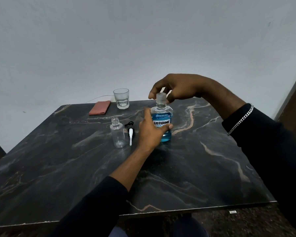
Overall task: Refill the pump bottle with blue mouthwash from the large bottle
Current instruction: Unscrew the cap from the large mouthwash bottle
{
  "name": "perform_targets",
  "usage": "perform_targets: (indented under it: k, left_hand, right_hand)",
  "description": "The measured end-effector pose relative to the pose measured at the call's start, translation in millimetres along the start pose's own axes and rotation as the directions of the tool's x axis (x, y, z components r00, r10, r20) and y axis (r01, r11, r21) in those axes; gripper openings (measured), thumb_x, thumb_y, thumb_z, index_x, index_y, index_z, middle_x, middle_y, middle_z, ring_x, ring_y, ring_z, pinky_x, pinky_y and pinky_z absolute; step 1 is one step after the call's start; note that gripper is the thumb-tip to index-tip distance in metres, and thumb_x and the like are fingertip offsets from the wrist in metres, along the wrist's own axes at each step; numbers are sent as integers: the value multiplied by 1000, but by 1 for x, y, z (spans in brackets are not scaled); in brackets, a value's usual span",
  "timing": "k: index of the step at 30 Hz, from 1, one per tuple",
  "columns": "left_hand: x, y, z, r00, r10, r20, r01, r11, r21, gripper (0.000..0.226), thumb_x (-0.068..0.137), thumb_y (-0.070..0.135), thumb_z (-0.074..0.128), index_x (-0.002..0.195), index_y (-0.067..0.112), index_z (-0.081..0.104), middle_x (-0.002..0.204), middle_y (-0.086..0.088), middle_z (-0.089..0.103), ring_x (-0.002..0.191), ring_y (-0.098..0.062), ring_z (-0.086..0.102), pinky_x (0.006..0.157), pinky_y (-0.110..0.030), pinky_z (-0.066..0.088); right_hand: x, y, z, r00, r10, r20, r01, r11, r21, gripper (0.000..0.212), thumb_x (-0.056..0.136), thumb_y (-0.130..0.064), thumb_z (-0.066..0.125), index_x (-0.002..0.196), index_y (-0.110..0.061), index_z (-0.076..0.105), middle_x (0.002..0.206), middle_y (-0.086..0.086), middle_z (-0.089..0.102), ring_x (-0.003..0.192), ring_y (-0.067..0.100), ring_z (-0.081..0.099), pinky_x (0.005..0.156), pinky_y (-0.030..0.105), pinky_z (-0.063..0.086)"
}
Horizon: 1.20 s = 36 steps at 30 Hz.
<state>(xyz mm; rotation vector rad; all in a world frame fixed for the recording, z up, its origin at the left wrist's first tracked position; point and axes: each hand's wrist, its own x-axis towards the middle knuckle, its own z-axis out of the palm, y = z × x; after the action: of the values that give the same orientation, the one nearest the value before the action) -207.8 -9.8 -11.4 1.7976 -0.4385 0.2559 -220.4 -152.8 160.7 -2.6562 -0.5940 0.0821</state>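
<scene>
Left hand (149, 132) is gripping the large bottle (162, 124) while the right hand (176, 86) is curling over its cap (161, 98).

The left hand's fingers and thumb are wrapping the labelled body of the large bottle, which is standing upright on the table (195, 159) with blue liquid showing through it. The right hand is arching down from above, thumb and fingers curled on either side of the clear cap, though whether the thumb is touching is hard to tell. The pump bottle (118, 134) is standing empty and open-necked just left of the left hand, its pump head (130, 132) lying between them. The uncapping step appears to be in hand, with pouring not yet begun. The next move is probably calling for a firm twist against the steadying left hand, then a slow, well-aimed tilt into that narrow neck.
</scene>
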Motion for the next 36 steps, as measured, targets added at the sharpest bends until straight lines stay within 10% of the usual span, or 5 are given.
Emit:
perform_targets:
  k: [8,17,23,36]
  left_hand:
    - [-2,1,-5,1000,7,12,-7,999,50,73,77,32,92,134,21,47,131,4,66,109,-7,62,74,-3,43]
    - [1,-1,-9,998,5,55,-6,1000,24,68,80,33,89,127,33,40,132,8,61,111,-5,57,77,-5,43]
    - [6,-3,-7,996,-12,86,14,1000,-22,71,84,24,86,139,20,41,138,-3,63,124,-19,64,102,-39,56]
    - [12,-8,-8,988,-50,149,55,998,-35,66,93,16,77,144,20,36,125,10,55,105,-1,60,63,0,47]
  right_hand:
    - [10,0,12,976,127,-178,-153,978,-142,43,85,-55,71,97,-14,74,76,3,75,57,8,71,54,21,55]
    - [6,4,7,977,97,-190,-90,995,44,28,88,-34,75,103,-10,73,87,8,75,76,17,73,64,23,58]
    - [-2,18,2,980,105,-171,-49,952,301,23,89,-13,75,110,-5,69,102,22,73,84,25,72,80,33,62]
    - [-26,47,16,961,40,-273,171,690,704,24,99,-3,56,122,2,64,122,22,65,109,41,68,87,32,59]
